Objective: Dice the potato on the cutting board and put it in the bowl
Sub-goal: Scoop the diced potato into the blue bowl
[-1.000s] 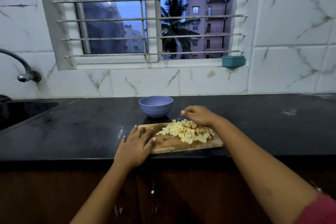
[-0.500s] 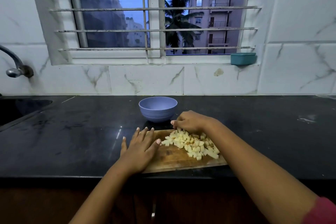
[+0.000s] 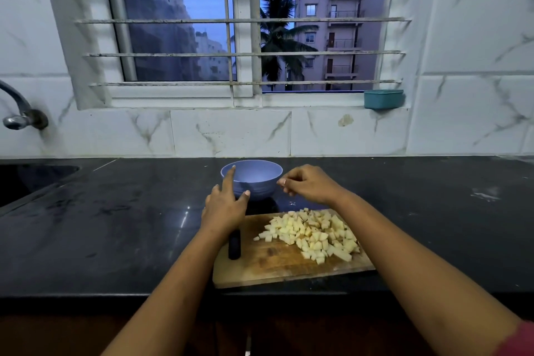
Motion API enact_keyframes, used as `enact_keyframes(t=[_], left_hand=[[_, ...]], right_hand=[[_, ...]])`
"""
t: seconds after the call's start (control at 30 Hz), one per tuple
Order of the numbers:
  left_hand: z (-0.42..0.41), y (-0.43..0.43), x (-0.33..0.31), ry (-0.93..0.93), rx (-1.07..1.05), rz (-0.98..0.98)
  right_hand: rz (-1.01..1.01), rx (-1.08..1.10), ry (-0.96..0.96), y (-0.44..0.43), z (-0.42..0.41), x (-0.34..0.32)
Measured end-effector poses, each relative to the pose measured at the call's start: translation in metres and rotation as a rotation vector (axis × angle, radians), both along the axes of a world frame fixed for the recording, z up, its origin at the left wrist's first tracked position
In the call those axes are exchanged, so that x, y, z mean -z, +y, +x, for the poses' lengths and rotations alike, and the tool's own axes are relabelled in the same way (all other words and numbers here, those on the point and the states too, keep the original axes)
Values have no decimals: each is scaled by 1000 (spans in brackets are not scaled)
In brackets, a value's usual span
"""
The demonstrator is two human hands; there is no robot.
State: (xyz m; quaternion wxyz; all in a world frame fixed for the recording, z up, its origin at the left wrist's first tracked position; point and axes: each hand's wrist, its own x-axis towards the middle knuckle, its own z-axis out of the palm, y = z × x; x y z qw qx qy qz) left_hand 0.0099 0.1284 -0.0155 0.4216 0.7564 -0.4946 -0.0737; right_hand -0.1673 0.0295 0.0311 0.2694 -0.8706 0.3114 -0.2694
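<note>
- Potato dice (image 3: 312, 234): pale cubes heaped on the right half of the cutting board (image 3: 289, 269). A few strays trail toward the board's middle. Every cube in view lies on the board.
- Cutting board: wooden, lying flat at the front edge of the black counter (image 3: 115, 225), just in front of the bowl (image 3: 257, 179).
- Bowl: light blue, upright on the counter, behind the board's far-left corner and apart from the board.
- Left grip (image 3: 226, 205): fingers straight and spread. The forefinger points up against the bowl's near-left rim, and the thumb tip is at the bowl's outer front wall. The wrist crosses the board's left end.
- Right grip (image 3: 310, 183): fingers curled inward with the tips gathered, held above the counter just right of the bowl and not touching it. Cannot tell whether any cubes are inside the curled fingers.
- Dark handle (image 3: 234, 244): lies along the board's left edge, its far end hidden under the left wrist. No blade can be made out.
- Surroundings: sink (image 3: 29, 179) and tap (image 3: 17, 115) at far left, barred window (image 3: 231, 37) behind, and a teal tub (image 3: 383, 99) on the sill's right end.
</note>
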Motion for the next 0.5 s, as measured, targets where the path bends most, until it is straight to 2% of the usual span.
enact_keyframes(t=[0.13, 0.27, 0.5], left_hand=[[6, -17, -2, -30, -22, 61], [0, -28, -6, -13, -42, -29], [-31, -43, -12, -56, 54, 16]], right_hand=[[-27, 30, 79, -10, 4, -2], [17, 77, 58, -21, -9, -4], [106, 86, 80, -36, -39, 6]])
